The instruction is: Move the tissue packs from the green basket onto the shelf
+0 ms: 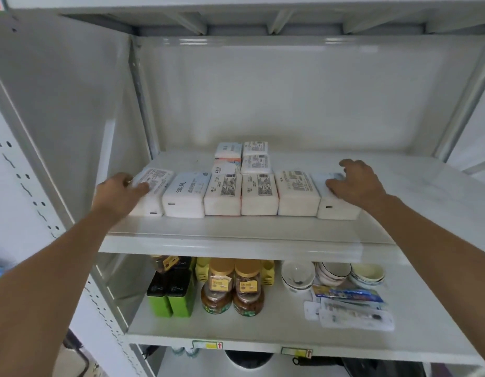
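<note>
- Tissue packs (244,194) are already up on the shelf (236,229): six in a front row side by side, plus a small stack (242,157) of more packs just behind the middle of that row.
- Left hand (119,190) sits at the left end of the row, fingers laid over the top of the leftmost pack (150,190). Looks like a loose grip resting on it, not lifting.
- Right hand (357,183) is at the other end, fingers spread over the rightmost pack (335,202). Flat and released, more pressing than holding.
- My read: this is the tidy-up step, squeezing the row together from both ends so the packs sit flush.
- The green basket isn't in view, so I can't tell if any packs are left in it.
- Next move probably calls for letting go of both ends and checking the basket. If more packs turn up, there's bare shelf to the right of the row.
- The lower shelf (263,336) with jars (232,289) and bowls (333,273) isn't part of this.
</note>
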`<state>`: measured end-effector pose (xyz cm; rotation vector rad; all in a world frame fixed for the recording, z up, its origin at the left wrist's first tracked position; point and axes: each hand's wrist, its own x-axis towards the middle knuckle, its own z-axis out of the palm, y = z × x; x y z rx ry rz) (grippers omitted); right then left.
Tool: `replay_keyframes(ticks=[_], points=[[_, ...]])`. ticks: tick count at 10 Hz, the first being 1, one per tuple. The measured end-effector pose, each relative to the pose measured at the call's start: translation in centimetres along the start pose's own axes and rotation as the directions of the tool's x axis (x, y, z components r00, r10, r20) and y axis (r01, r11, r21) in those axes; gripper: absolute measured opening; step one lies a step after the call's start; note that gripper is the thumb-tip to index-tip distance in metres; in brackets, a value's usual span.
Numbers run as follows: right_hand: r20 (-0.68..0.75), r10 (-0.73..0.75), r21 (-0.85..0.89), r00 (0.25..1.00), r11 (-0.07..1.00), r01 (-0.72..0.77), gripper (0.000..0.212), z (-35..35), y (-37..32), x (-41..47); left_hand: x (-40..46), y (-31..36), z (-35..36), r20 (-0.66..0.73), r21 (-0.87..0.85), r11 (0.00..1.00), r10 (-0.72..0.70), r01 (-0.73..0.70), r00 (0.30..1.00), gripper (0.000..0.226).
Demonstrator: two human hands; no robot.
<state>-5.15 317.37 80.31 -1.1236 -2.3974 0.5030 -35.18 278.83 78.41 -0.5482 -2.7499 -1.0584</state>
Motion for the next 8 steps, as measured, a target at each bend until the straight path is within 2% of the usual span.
replay_keyframes(ticks=[1, 2, 3, 4, 6, 7, 8], points=[[0.004, -0.158, -0.162, 0.987, 0.974, 0.156, 0.051, -0.4, -2.5, 0.0, -0.1, 2.8, -0.4, 0.02, 0.155, 0.979, 0.129, -0.131, 0.991, 0.052], [0.141, -0.249, -0.298, 0.958, 0.912, 0.281, 0.053, 0.5, -5.3, -0.8, -1.5, 6.6, 0.6, 0.181, 0.425, 0.833, 0.304, -0.353, 0.935, 0.056], [0.222, -0.326, -0.41, 0.919, 0.824, 0.391, 0.057, 1.6, -7.8, -1.6, -2.6, 10.6, 2.5, 0.346, 0.494, 0.687, 0.406, -0.532, 0.846, 0.067], [0.255, -0.421, -0.477, 0.871, 0.728, 0.492, 0.062, 2.7, -8.6, -2.4, -3.3, 13.1, 4.7, 0.471, 0.511, 0.609, 0.392, -0.607, 0.79, 0.074], [0.202, -0.523, -0.506, 0.828, 0.668, 0.545, 0.063, 2.8, -7.2, -2.7, -3.9, 13.9, 5.6, 0.47, 0.518, 0.584, 0.416, -0.625, 0.778, 0.072], [0.122, -0.557, -0.433, 0.821, 0.715, 0.549, 0.071, 2.1, -5.8, -4.2, -4.4, 12.9, 6.0, 0.411, 0.545, 0.547, 0.485, -0.635, 0.771, 0.068], [0.033, -0.673, -0.342, 0.739, 0.687, 0.641, 0.064, 2.6, -5.1, -5.3, -6.2, 11.5, 6.1, 0.289, 0.557, 0.508, 0.622, -0.656, 0.728, 0.061]])
